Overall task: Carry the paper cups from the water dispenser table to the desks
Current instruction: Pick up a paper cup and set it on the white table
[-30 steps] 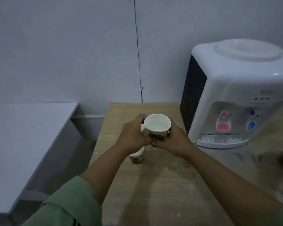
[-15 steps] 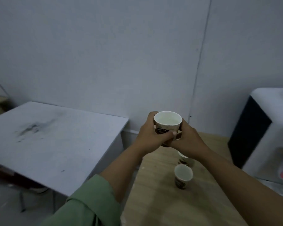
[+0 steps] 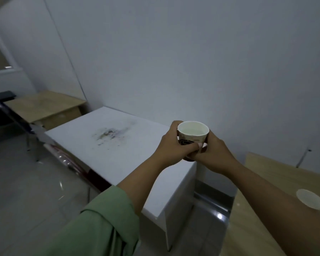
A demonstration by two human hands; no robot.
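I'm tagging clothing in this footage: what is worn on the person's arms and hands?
The left arm has a green sleeve of loose fabric, pushed up so the forearm is bare. The right arm shows no sleeve in view; it is bare as far as the picture's edge. The left hand and right hand are bare: no gloves, rings, watch or bracelet can be seen.

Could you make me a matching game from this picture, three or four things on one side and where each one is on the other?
Things:
1. held cup
2. second cup
3. white desk
4. far wooden desk

Places:
A. on the wooden table at lower right
B. by the wall at far left
C. between both hands
D. under and left of the hands

Pairs: 1-C, 2-A, 3-D, 4-B
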